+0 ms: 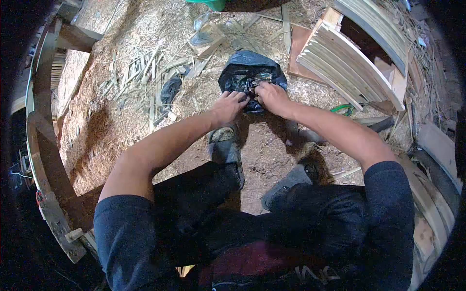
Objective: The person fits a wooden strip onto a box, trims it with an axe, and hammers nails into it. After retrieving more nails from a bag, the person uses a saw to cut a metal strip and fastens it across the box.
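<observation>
A black plastic bag (252, 62) sits on the ground in front of my feet, its mouth folded open, with dark, shiny contents that are too small to make out. My left hand (230, 106) is at the bag's near left edge, fingers bent and pressed on the plastic. At the near right side, my right hand (273, 98) reaches in over the rim with its fingers closed together. Whatever those fingertips pinch is hidden.
Curved stacked wood pieces (347, 65) lie at the upper right, near a green object (342, 109). A dark plastic scrap (171, 90) and wood slivers (141, 68) lie left of the bag. A curved wooden frame (41, 136) stands at far left.
</observation>
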`<state>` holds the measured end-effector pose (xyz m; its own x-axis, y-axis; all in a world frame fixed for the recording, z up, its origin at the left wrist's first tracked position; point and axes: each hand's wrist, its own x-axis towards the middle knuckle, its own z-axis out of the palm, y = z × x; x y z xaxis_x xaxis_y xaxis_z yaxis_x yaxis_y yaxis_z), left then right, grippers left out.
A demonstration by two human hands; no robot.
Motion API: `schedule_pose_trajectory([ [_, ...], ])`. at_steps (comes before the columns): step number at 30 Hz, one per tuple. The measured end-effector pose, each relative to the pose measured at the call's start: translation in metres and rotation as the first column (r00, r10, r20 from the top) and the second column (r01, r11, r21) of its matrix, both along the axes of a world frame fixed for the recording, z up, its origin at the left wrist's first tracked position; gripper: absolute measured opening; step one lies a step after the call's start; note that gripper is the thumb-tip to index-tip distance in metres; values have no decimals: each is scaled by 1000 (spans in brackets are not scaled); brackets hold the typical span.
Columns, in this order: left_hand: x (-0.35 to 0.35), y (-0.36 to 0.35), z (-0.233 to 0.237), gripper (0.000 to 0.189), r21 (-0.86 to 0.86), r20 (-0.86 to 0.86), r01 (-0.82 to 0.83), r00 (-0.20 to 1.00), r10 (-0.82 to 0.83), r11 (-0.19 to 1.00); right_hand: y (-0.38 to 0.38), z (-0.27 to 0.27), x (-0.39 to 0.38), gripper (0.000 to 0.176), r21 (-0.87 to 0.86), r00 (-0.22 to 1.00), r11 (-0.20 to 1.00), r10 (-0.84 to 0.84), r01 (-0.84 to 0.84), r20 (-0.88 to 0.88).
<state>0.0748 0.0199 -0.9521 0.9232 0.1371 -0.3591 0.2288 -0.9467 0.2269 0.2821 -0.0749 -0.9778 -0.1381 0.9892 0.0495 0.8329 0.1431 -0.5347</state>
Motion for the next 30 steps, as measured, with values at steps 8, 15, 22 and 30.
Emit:
schedule_pose_trajectory([
  [8, -2, 0, 5, 63, 32, 48, 14, 999, -16, 999, 23, 5, -6, 17, -329, 996, 942, -86, 69, -38],
  [15, -3, 12, -3, 61, -178, 103, -101, 987, 120, 979, 22, 13, 26, 24, -362, 840, 930, -241, 58, -485],
  [22, 24, 12, 37, 21, -609, 155, -522, 660, 735, 597, 22, 42, 37, 23, -606, 541, 793, -539, 67, -646],
  [30, 39, 13, 37, 19, -874, -60, -446, 489, 870, 190, 23, 62, 40, 27, -563, 430, 813, -566, 149, -703],
])
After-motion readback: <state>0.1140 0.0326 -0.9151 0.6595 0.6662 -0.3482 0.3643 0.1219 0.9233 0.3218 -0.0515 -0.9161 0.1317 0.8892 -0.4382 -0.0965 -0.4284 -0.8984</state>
